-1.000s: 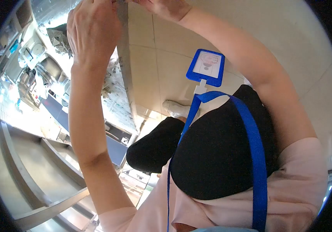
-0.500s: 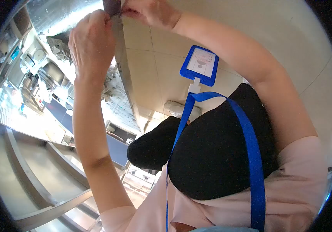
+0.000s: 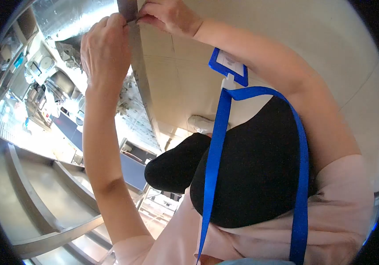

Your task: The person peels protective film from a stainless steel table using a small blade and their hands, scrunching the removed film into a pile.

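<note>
My left hand (image 3: 105, 53) is at the upper left, closed, its back toward me and its fingertips pinched at the edge of a shiny metal table (image 3: 143, 88). Close to it, on the right, my right hand (image 3: 172, 17) pinches with thumb and fingers beside the same edge. Between the two sets of fingertips there is something small and dark, too unclear to name. Under my right forearm a blue-framed badge (image 3: 229, 66) hangs from a blue lanyard (image 3: 216, 163), partly hidden by the arm.
Crumpled greyish material (image 3: 70, 55) lies on the metal surface by my left wrist. A metal rack (image 3: 35, 190) with slats stands at the lower left. Tiled floor (image 3: 167, 66) stretches below and to the right, with a light shoe (image 3: 200, 123) on it.
The badge has swung up and partly behind my right forearm, and the lanyard has shifted. Both hands have moved only slightly and stay pinched at the table edge.
</note>
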The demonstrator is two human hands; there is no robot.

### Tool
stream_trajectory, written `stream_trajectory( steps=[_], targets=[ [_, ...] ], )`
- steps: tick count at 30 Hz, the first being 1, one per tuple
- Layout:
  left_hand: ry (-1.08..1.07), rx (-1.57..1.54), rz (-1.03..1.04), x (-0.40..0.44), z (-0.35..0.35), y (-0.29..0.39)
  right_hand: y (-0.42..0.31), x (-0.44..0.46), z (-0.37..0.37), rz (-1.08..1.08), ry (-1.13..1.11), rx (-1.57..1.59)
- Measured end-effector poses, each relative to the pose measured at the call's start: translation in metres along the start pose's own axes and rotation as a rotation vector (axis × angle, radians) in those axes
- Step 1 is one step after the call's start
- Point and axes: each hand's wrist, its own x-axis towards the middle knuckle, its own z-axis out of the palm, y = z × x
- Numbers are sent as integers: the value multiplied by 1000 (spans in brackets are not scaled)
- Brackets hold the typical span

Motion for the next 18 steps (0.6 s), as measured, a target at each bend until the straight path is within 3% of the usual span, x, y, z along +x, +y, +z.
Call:
stream_trajectory(
  steps=[8,11,18],
  targets=[
    [27,-5,19,-10,6,2,-15,-3,-12,54,-48,21],
    [-8,2,19,-15,10,2,-15,-7,-8,-30,-93,-47],
    [13,-172,33,-44,18,-9,-36,-35,12,189,-140,96]
  ],
)
